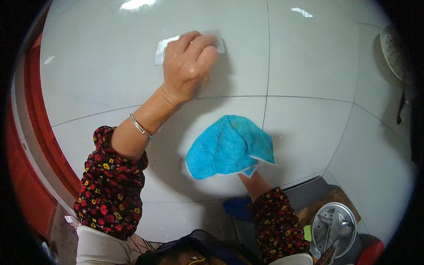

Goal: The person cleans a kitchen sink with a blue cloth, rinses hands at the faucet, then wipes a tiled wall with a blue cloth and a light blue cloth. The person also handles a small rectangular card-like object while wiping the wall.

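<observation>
My left hand (190, 64), with a silver bangle on the wrist, is closed on a flat, pale grey plate-like tool (217, 41) that lies against the white tiles (308, 63). Parts of this tool show on both sides of my fingers; its exact kind cannot be told. Lower and to the right, a bright blue cloth (222, 145) with a white edge drapes over my right hand, so the fingers are hidden. Only the wrist and forearm come out below the cloth. Both arms wear dark sleeves with red and yellow flowers.
At the lower right, a round metal container (352, 228) holds utensils beside a brown board (311, 212). A dark blue cloth (237, 208) lies near my right forearm. A perforated skimmer (391, 49) hangs at the far right. A red frame (49, 139) runs along the left.
</observation>
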Action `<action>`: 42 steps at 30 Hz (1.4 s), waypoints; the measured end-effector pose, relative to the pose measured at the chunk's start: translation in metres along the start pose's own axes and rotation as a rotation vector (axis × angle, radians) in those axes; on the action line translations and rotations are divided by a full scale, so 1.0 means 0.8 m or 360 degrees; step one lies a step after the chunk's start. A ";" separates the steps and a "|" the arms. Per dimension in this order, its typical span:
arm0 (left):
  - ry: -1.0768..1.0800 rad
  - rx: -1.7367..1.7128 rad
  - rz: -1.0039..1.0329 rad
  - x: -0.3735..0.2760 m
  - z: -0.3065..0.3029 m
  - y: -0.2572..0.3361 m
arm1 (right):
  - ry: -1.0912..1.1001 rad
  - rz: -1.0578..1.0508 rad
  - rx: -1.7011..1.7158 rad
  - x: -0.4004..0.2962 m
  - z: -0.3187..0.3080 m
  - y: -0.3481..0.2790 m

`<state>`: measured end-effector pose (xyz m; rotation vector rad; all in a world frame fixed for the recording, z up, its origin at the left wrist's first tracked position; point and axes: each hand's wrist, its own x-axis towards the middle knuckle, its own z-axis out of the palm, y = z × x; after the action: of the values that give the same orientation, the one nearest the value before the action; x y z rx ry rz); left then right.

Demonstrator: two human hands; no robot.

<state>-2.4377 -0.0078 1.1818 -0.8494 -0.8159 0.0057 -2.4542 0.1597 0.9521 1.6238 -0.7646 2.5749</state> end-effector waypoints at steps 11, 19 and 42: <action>-0.0274 -0.0203 -0.0278 -0.049 0.015 0.066 | 0.0101 0.0072 -0.0046 -0.010 0.000 -0.002; -0.0138 -0.0398 -0.0006 -0.064 0.006 0.046 | 0.0247 0.0112 -0.0241 -0.016 0.000 -0.002; 0.0122 -0.0220 0.0295 -0.053 -0.025 -0.019 | -0.0706 0.0567 -0.3072 0.100 -0.060 0.091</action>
<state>-2.4593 -0.0447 1.1574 -1.0475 -0.6687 0.0808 -2.5507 0.0945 0.9748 1.0664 -2.3739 0.3954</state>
